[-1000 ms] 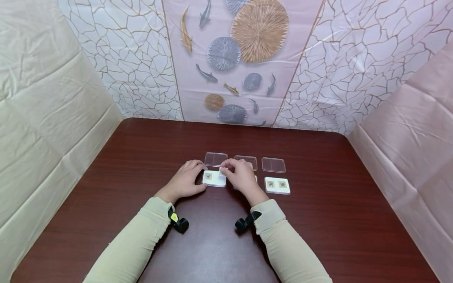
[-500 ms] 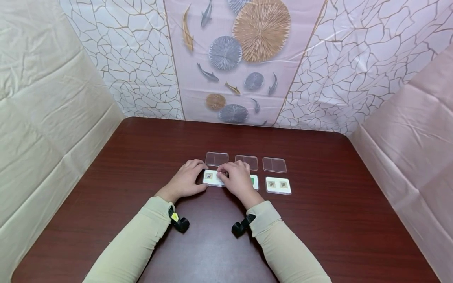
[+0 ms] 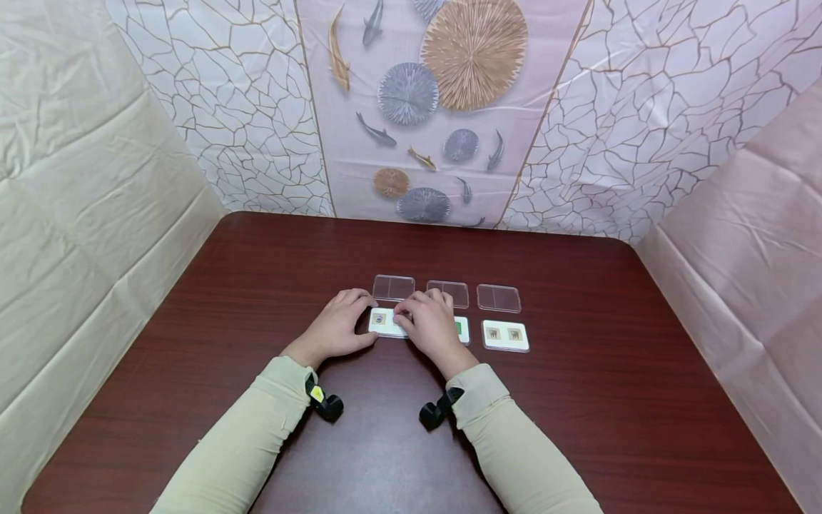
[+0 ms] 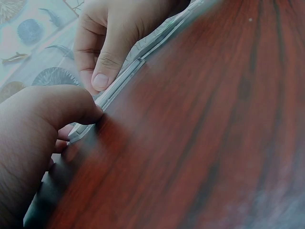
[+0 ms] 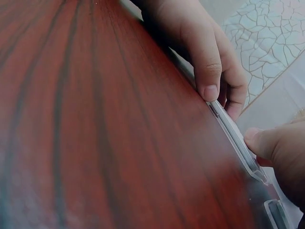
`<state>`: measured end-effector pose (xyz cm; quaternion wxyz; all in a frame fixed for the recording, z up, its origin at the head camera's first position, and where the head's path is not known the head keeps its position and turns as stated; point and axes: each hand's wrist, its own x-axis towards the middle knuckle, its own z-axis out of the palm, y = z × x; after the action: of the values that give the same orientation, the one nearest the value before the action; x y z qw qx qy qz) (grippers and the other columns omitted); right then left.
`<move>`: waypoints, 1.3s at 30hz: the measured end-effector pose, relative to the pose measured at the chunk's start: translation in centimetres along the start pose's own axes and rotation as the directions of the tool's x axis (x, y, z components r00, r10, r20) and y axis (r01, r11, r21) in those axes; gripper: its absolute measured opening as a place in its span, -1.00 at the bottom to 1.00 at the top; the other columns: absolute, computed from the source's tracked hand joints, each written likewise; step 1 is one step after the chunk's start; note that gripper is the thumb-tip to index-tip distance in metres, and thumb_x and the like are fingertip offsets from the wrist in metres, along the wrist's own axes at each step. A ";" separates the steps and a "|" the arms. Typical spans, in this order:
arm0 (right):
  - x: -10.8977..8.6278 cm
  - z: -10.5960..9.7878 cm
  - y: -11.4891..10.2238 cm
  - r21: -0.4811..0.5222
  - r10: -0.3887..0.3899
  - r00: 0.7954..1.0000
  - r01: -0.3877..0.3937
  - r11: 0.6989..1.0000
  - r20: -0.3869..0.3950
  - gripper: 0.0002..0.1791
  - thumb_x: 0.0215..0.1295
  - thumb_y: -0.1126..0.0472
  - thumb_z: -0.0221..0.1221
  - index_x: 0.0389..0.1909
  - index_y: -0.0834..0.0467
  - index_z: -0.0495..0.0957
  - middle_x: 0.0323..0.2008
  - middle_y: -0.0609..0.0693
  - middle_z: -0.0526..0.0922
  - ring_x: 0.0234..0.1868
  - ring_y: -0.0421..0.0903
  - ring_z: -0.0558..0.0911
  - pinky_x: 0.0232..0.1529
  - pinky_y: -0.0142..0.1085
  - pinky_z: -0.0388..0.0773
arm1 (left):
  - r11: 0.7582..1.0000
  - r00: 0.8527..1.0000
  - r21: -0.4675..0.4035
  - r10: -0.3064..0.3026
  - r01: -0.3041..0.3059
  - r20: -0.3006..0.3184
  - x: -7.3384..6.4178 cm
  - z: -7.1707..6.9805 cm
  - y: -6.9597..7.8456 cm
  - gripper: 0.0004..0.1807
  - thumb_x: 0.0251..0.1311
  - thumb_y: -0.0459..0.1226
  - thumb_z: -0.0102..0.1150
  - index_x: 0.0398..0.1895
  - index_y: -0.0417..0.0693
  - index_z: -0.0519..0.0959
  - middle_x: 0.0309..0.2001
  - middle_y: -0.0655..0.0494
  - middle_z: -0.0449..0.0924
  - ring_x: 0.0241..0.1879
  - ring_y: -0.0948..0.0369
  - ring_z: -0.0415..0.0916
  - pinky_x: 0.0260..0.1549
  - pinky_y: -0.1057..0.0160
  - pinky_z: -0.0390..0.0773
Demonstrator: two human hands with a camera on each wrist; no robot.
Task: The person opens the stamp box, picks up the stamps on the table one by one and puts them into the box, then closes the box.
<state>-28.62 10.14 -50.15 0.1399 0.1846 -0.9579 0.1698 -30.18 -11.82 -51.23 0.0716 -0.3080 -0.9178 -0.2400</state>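
My left hand [image 3: 335, 325] holds the left-hand white flat case [image 3: 387, 331] by its left end, thumb at the near edge and fingers at the far edge. On the case's left half is a small tan-bordered picture square [image 3: 379, 319]. My right hand [image 3: 432, 325] is bent over the right half, fingertips down at its surface. Whatever lies under those fingertips is hidden. In the right wrist view, the right thumb [image 5: 255, 138] touches the top of the clear-edged case [image 5: 232, 133], near its right end.
A second white case with a green patch [image 3: 459, 328] shows partly behind my right hand. Further right lies a third white case [image 3: 505, 336] with two picture squares. Behind them is a row of clear lids [image 3: 394, 287] on the dark red table [image 3: 289, 264]; fabric walls surround it.
My right hand, which pinched a small white square above the case, has lowered onto the right half. That square is now out of sight. The left hand has stayed in place.
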 end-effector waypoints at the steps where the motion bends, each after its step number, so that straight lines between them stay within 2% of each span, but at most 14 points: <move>1: 0.0 0.0 0.0 -0.001 -0.002 1.000 0.002 1.000 -0.002 -0.85 0.34 -0.03 0.30 -0.19 -0.10 0.75 -0.16 -0.11 0.68 0.01 0.02 0.48 0.29 0.12 0.18 | 1.000 1.000 0.000 0.002 -0.002 -0.004 0.0 0.0 0.0 -0.42 0.01 -0.07 0.34 0.12 -0.12 0.55 0.19 -0.08 0.46 0.23 -0.07 0.35 0.27 -0.09 0.30; 6: 0.1 -0.1 -0.1 0.004 -0.011 1.000 0.011 1.000 -0.013 -0.85 0.33 -0.03 0.31 -0.20 -0.09 0.76 -0.18 -0.11 0.69 0.00 0.03 0.48 0.30 0.13 0.17 | 1.000 1.000 -0.006 0.008 -0.008 -0.014 0.0 0.0 -0.2 -0.42 0.00 -0.07 0.33 0.10 -0.13 0.55 0.18 -0.08 0.46 0.22 -0.07 0.35 0.26 -0.11 0.31; 18: 0.2 -0.2 -0.3 -0.009 -0.016 1.000 0.016 1.000 -0.018 -0.84 0.35 -0.04 0.29 -0.20 -0.09 0.76 -0.17 -0.10 0.69 0.02 0.03 0.48 0.31 0.13 0.18 | 1.000 1.000 -0.001 -0.007 0.007 0.012 -0.1 -0.2 -0.2 -0.40 0.01 -0.04 0.33 0.13 -0.11 0.54 0.20 -0.06 0.45 0.22 -0.05 0.34 0.28 -0.08 0.29; 23: 0.8 -0.6 -0.1 0.002 -0.031 0.999 0.031 1.000 -0.043 -0.86 0.34 -0.02 0.29 -0.23 -0.08 0.76 -0.18 -0.10 0.70 0.01 0.04 0.50 0.28 0.12 0.21 | 1.000 1.000 -0.001 -0.012 0.012 0.015 0.0 -0.2 -0.1 -0.40 0.00 -0.05 0.33 0.13 -0.11 0.54 0.20 -0.06 0.44 0.22 -0.04 0.34 0.29 -0.08 0.28; 25: 1.3 -1.0 0.2 0.009 -0.026 0.999 0.027 1.000 -0.029 -0.86 0.35 -0.01 0.29 -0.23 -0.07 0.76 -0.16 -0.09 0.71 0.01 0.04 0.52 0.26 0.09 0.27 | 1.000 1.000 0.003 -0.009 0.009 0.012 0.0 -0.2 -0.1 -0.40 0.00 -0.05 0.33 0.12 -0.12 0.54 0.19 -0.06 0.45 0.21 -0.05 0.34 0.28 -0.09 0.28; 29: 3.3 -2.2 0.9 0.013 -0.020 0.997 0.019 1.000 0.070 -0.82 0.38 0.04 0.28 -0.09 -0.02 0.74 -0.03 -0.05 0.71 0.10 0.05 0.56 0.25 0.02 0.37 | 1.000 1.000 0.005 -0.013 0.013 0.021 0.0 -0.2 -0.1 -0.40 0.01 -0.04 0.34 0.13 -0.11 0.53 0.19 -0.05 0.44 0.22 -0.04 0.33 0.28 -0.09 0.28; 32: 5.1 -3.0 1.5 -0.002 -0.043 0.980 0.044 0.999 0.193 -0.70 0.39 0.06 0.27 0.09 0.02 0.68 0.15 0.00 0.64 0.25 0.05 0.51 0.31 0.00 0.37 | 1.000 1.000 0.000 -0.011 0.011 0.014 0.0 0.0 -0.2 -0.39 0.00 -0.04 0.34 0.13 -0.10 0.53 0.19 -0.05 0.45 0.22 -0.04 0.34 0.29 -0.08 0.28; 36: 6.8 -3.6 2.1 0.005 -0.076 0.928 0.080 0.997 0.363 -0.54 0.39 0.06 0.27 0.27 0.05 0.57 0.33 0.07 0.50 0.39 0.05 0.41 0.37 -0.03 0.32 | 1.000 1.000 -0.003 0.004 -0.004 -0.005 0.1 0.3 -0.4 -0.39 -0.02 -0.04 0.34 0.12 -0.13 0.53 0.18 -0.06 0.45 0.21 -0.05 0.35 0.27 -0.09 0.29; 39: 7.6 -3.6 2.4 0.017 -0.081 0.883 0.082 0.996 0.463 -0.50 0.39 0.04 0.27 0.31 0.05 0.54 0.36 0.06 0.47 0.40 0.02 0.41 0.36 -0.08 0.36 | 1.000 1.000 -0.001 0.006 -0.006 -0.001 0.2 0.5 -0.4 -0.38 -0.01 -0.04 0.34 0.12 -0.14 0.52 0.17 -0.06 0.45 0.21 -0.04 0.35 0.27 -0.09 0.29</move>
<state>-35.58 11.27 -45.07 -0.0852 0.2597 -0.9552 0.1135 -30.55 -11.78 -51.78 0.0724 -0.3108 -0.9167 -0.2405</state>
